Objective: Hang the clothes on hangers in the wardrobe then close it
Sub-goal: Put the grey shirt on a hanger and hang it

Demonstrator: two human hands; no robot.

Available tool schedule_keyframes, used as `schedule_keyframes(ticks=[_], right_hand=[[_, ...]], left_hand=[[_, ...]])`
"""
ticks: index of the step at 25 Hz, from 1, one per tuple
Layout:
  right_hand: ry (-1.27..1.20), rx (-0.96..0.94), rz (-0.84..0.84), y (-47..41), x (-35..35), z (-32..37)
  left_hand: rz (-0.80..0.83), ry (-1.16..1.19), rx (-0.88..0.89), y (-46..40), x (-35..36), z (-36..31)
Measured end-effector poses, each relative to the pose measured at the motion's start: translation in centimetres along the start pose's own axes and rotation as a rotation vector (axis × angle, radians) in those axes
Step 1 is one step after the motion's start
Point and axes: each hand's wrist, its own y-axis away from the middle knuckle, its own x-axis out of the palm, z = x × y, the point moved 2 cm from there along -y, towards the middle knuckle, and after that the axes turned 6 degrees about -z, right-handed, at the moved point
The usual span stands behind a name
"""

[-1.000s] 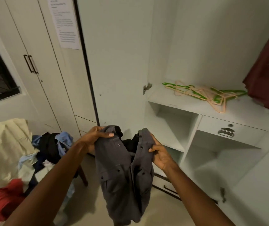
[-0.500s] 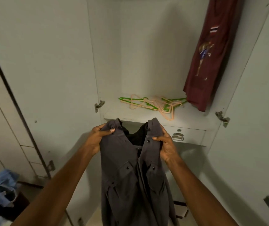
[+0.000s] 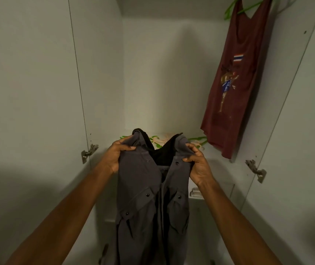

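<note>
A dark grey buttoned shirt hangs in front of me, held up by its shoulders. My left hand grips the left shoulder near the collar. My right hand grips the right shoulder. Behind the shirt, green and peach hangers lie on the wardrobe shelf, mostly hidden by the collar. The open wardrobe fills the view.
A maroon tank top hangs on a green hanger at the upper right inside the wardrobe. The wardrobe's open doors stand at left and right, with metal hinges. A drawer handle shows below the shelf.
The view has swung right and up, from the clothes pile and side doors into the wardrobe. Both hands have kept the shirt by its shoulders and raised it in front of the shelf.
</note>
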Motion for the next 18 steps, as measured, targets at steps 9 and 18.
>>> schedule_keyframes(ticks=[9,18], right_hand=[[-0.027,-0.144,0.052,-15.9,6.8,5.6],[0.09,-0.029,-0.047,-29.0,3.3,-2.4]], left_hand=[[-0.045,-0.006,0.211,-16.1,2.6,-8.2],[-0.055,-0.302,0.205,-27.4,-1.6,-2.1]])
